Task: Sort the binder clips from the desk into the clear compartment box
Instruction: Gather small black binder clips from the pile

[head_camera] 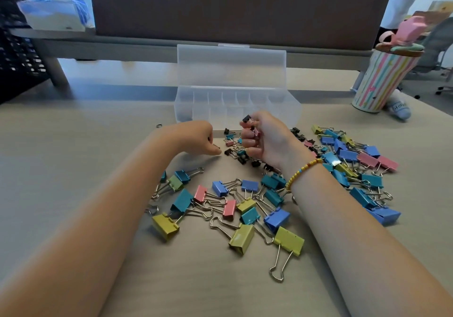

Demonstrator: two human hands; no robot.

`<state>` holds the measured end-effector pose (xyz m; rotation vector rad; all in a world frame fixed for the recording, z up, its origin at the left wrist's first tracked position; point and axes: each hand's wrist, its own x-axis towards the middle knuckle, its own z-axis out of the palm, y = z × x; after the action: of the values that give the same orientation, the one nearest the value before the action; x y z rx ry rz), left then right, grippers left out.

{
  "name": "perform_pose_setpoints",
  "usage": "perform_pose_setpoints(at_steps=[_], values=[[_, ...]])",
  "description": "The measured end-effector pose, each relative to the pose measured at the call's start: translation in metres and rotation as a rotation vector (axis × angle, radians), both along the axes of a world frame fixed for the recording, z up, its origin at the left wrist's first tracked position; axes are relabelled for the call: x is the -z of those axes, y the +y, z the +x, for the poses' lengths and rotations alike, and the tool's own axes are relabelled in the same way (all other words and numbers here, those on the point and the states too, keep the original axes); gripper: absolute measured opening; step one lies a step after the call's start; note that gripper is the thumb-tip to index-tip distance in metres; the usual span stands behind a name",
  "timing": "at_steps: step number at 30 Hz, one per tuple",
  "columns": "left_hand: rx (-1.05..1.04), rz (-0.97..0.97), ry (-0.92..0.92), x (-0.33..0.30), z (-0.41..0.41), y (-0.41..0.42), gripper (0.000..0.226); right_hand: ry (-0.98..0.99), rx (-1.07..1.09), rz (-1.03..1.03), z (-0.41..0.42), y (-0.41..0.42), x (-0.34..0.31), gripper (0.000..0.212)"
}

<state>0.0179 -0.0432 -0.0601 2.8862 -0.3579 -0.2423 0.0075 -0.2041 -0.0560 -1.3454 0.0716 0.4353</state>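
while the right hand (266, 140) was curled into a loose fist over the desk (73, 169), it held a few small clips (248, 123), one black one poking out at the top of the fingers and a pink one showing between them. the left hand (196, 137) lay knuckles-down just beside it, its fingertips pinched together on something tiny and dark at the desk surface; whether that was a clip could not be told. a beaded bracelet (302, 172) of yellow and blue circled the right wrist. between and under the two hands sat a scatter of small black, teal and pink clips (235, 150). nearer the person, larger binder clips (245, 209) in yellow, blue, teal and pink lay in a loose spread with their wire handles tangled, and another heap of them (353, 159) ran off to the right of the right forearm. just behind the hands stood the clear compartment box (235, 101), its lid upright and open, its dividers visible; something dark showed at its left front corner. a striped cup (382, 79) with a pink figure on its lid stood at the far right.
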Motion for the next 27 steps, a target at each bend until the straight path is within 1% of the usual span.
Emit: perform_pose_setpoints(at_steps=[2, 4, 7, 10, 11, 12, 13, 14, 15, 16, 17, 18, 19, 20, 21, 22, 25, 27], values=[[0.008, 0.022, -0.019, 0.001, -0.001, -0.002, 0.039, 0.05, 0.0, 0.125, -0.001, -0.002, 0.001, 0.027], [0.01, 0.049, -0.037, 0.002, -0.001, -0.005, 0.034, 0.076, 0.035, 0.165, 0.0, -0.001, 0.002, 0.033], [0.035, 0.094, -0.034, 0.002, -0.003, -0.01, 0.025, 0.048, 0.114, 0.12, 0.001, 0.0, 0.004, 0.026], [0.05, 0.13, -0.04, 0.002, -0.007, -0.013, 0.015, -0.016, 0.139, 0.052, 0.0, -0.001, 0.005, 0.018], [0.045, 0.11, -0.035, 0.001, -0.007, -0.014, 0.016, -0.034, 0.147, 0.026, -0.001, -0.002, 0.005, 0.018], [0.027, 0.05, -0.02, 0.001, -0.006, -0.013, 0.018, -0.046, 0.157, 0.006, -0.001, -0.002, 0.005, 0.02], [-0.005, -0.057, 0.014, -0.001, -0.004, -0.013, 0.02, -0.053, 0.169, -0.003, -0.002, -0.003, 0.006, 0.023], [-0.055, -0.228, 0.074, -0.002, -0.003, -0.013, 0.02, -0.055, 0.179, -0.001, -0.002, -0.003, 0.006, 0.027], [-0.116, -0.472, 0.163, -0.005, -0.003, -0.013, 0.02, -0.053, 0.188, 0.008, -0.001, -0.004, 0.005, 0.028], [-0.168, -0.763, 0.259, -0.007, -0.003, -0.012, 0.018, -0.049, 0.196, 0.016, -0.001, -0.005, 0.005, 0.029], [-0.201, -1.048, 0.343, -0.009, -0.003, -0.012, 0.017, -0.044, 0.202, 0.018, -0.002, -0.006, 0.004, 0.028], [-0.219, -1.29, 0.397, -0.01, -0.004, -0.011, 0.017, -0.039, 0.206, 0.014, -0.002, -0.006, 0.003, 0.026], [-0.231, -1.478, 0.425, -0.011, -0.004, -0.011, 0.018, -0.033, 0.207, 0.008, -0.003, -0.006, 0.002, 0.024], [-0.245, -1.613, 0.431, -0.012, -0.005, -0.011, 0.019, -0.028, 0.204, 0.005, -0.004, -0.005, 0.002, 0.022], [-0.263, -1.699, 0.426, -0.013, -0.006, -0.011, 0.02, -0.027, 0.2, 0.004, -0.004, -0.005, 0.002, 0.022], [-0.28, -1.743, 0.412, -0.014, -0.006, -0.012, 0.021, -0.029, 0.197, 0.001, -0.005, -0.004, 0.002, 0.022], [-0.3, -1.735, 0.361, -0.014, -0.011, -0.014, 0.02, -0.045, 0.198, -0.025, -0.003, -0.005, 0.002, 0.022], [-0.294, -1.759, 0.349, -0.013, -0.011, -0.015, 0.021, -0.033, 0.192, -0.007, -0.002, -0.006, 0.003, 0.021]])
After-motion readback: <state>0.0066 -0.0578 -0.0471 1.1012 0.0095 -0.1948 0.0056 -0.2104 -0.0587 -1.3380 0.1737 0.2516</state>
